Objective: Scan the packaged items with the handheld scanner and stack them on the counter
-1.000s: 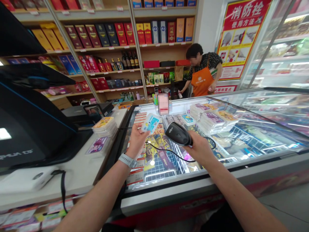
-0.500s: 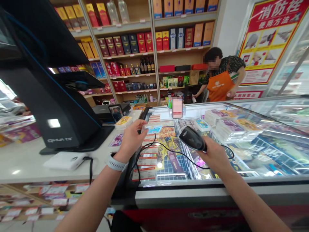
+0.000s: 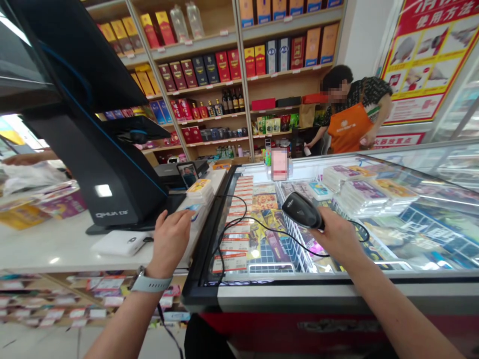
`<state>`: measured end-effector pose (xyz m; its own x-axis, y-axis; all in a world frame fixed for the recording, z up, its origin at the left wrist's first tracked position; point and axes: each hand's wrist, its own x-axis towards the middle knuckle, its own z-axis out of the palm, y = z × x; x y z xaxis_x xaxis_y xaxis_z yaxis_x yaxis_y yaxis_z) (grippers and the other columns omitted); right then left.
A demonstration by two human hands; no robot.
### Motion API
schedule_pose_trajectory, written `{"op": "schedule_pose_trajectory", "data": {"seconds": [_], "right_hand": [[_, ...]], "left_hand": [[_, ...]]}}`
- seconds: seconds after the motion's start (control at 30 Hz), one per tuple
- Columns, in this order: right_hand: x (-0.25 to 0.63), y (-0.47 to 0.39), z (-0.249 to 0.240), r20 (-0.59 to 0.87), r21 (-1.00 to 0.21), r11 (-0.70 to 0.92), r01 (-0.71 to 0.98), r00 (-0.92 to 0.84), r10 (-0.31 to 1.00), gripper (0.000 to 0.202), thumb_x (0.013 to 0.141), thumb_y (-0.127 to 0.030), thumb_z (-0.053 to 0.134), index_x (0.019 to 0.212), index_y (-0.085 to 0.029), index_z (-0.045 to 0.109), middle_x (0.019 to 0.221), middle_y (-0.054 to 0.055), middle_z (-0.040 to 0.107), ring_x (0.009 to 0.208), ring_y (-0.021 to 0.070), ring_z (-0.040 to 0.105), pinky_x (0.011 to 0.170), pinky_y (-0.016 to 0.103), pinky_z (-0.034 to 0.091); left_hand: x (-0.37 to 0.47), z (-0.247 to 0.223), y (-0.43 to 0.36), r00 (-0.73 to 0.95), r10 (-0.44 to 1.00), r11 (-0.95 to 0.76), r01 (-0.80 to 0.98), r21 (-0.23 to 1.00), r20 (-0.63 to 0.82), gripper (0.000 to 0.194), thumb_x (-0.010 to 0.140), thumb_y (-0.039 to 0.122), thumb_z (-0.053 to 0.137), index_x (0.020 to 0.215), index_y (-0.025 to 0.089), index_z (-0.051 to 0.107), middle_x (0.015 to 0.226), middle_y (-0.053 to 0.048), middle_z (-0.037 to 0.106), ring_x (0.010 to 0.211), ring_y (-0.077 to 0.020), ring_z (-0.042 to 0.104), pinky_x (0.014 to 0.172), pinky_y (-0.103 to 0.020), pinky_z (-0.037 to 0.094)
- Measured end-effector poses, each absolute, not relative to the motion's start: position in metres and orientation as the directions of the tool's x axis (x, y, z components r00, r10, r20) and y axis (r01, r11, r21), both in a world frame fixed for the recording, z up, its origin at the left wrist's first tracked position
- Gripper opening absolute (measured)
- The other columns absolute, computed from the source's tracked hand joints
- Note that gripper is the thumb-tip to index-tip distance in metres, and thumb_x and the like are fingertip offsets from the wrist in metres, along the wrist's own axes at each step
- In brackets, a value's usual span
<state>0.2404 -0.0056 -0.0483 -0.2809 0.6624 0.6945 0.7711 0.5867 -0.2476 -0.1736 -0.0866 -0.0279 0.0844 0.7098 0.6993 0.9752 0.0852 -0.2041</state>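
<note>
My right hand [image 3: 339, 237] grips a black barcode scanner [image 3: 303, 209] above the freezer's glass top [image 3: 269, 249], its cable trailing across the glass. Over the white counter on the left, my left hand [image 3: 172, 240] is palm down, with a pale watch on the wrist. Its fingertips are closed at the edge of a flat blue packet [image 3: 193, 210], which is mostly hidden by the fingers. Just beyond the packet is a stack of flat packs [image 3: 200, 189] with a yellow label on top.
A black checkout terminal [image 3: 123, 169] stands at left, with a white box [image 3: 121, 243] before it. Stacked packs [image 3: 362, 197] and a pink card stand [image 3: 279, 165] sit on the freezer. A person in an orange apron [image 3: 352, 127] bends behind it. Another person's hand [image 3: 22, 158] shows far left.
My left hand has moved left and slightly down with the blue packet, from above the freezer glass to the counter. The right hand keeps its hold on the scanner. The view has shifted slightly.
</note>
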Motion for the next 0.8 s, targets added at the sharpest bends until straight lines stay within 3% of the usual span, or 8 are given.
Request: {"op": "schedule_pose_trajectory", "data": {"seconds": [0.2,0.37,0.53,0.67,0.8], "right_hand": [[0.242,-0.002,-0.052,0.713,-0.225,0.593,0.773,-0.284,0.641,0.014,0.078,-0.025,0.056,0.091,-0.020,0.054,0.081,0.004,0.064,0.073,0.0222,0.063,0.062,0.029,0.041],[0.242,-0.001,-0.054,0.707,-0.246,0.575,0.781,-0.261,0.657,0.015,0.078,-0.025,0.057,0.093,-0.020,0.055,0.082,0.005,0.064,0.074,0.0225,0.062,0.062,0.029,0.040],[0.239,-0.005,-0.050,0.701,-0.300,0.578,0.759,-0.236,0.673,0.015,0.078,-0.024,0.059,0.092,-0.020,0.055,0.083,0.005,0.064,0.077,0.0217,0.062,0.065,0.029,0.041],[0.238,-0.005,-0.047,0.687,-0.351,0.553,0.756,-0.194,0.700,0.016,0.077,-0.021,0.060,0.092,-0.020,0.055,0.085,0.005,0.064,0.078,0.0218,0.061,0.067,0.029,0.042],[0.237,-0.006,-0.045,0.705,-0.377,0.562,0.736,-0.166,0.690,0.017,0.077,-0.020,0.060,0.092,-0.020,0.054,0.087,0.006,0.064,0.081,0.0221,0.062,0.070,0.030,0.044]], "left_hand": [[-0.181,-0.035,-0.080,0.058,0.846,0.048,0.982,-0.183,0.531,0.039,0.093,0.016,0.033,0.121,0.020,0.061,0.122,-0.011,0.067,0.111,-0.0227,0.062,0.100,-0.044,0.040],[-0.164,-0.026,-0.081,0.083,0.820,0.038,0.979,-0.200,0.566,0.039,0.092,0.021,0.037,0.127,0.018,0.056,0.132,-0.012,0.060,0.120,-0.0274,0.056,0.104,-0.053,0.037],[-0.123,-0.030,-0.051,0.316,0.815,-0.278,0.949,-0.152,0.485,0.042,0.092,0.032,0.044,0.131,0.017,0.051,0.132,-0.013,0.059,0.123,-0.0280,0.054,0.103,-0.048,0.042],[-0.062,-0.041,-0.001,0.496,0.771,-0.520,0.852,-0.056,0.400,0.052,0.092,0.035,0.046,0.141,0.017,0.039,0.142,-0.014,0.050,0.130,-0.0272,0.048,0.105,-0.047,0.043],[0.009,-0.045,0.048,0.574,0.690,-0.663,0.746,0.066,0.441,0.053,0.090,0.034,0.052,0.139,0.018,0.041,0.143,-0.016,0.048,0.133,-0.0288,0.045,0.108,-0.050,0.039]]}}
